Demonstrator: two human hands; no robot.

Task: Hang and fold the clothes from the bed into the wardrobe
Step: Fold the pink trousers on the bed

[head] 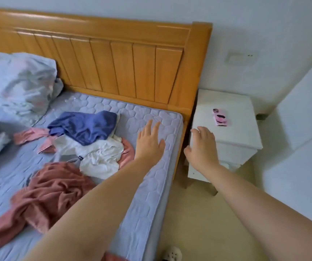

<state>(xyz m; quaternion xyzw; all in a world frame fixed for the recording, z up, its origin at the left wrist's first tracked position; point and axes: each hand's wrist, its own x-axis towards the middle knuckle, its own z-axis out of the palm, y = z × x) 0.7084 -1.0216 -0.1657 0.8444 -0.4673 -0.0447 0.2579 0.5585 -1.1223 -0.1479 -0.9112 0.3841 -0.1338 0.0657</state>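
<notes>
Head view. My left hand (149, 142) lies palm down over the bare strip of the bed (157, 185) near its right edge. Its fingers are straight and slightly spread and it holds nothing. Whether the palm touches the mattress I cannot tell. My right hand (202, 147) hangs past the bed's edge, over the front corner of the white bedside table (232, 132), with fingers loosely bent and nothing in them.

The clothes all lie to the left of both hands, so the left hand is the nearer and the right would have to cross the bed's edge to reach them. Nearest is the crumpled white garment (98, 155), with a fold of pink cloth (128, 153) showing from under it just beside my left wrist. A blue garment (83, 127) lies partly on the white one, on its headboard (113, 68) side. A small pink piece (29, 135) lies farther left. The large rose garment (51, 187) lies nearer my body, under my left forearm's line, its long axis running toward the lower left.

I judge that no piece has been picked up and that the coming move is a short leftward reach.

Also shown: a bunched duvet (13, 87) at the far left and a phone in a pink case (220, 117) on the bedside table. No wardrobe can be identified.
</notes>
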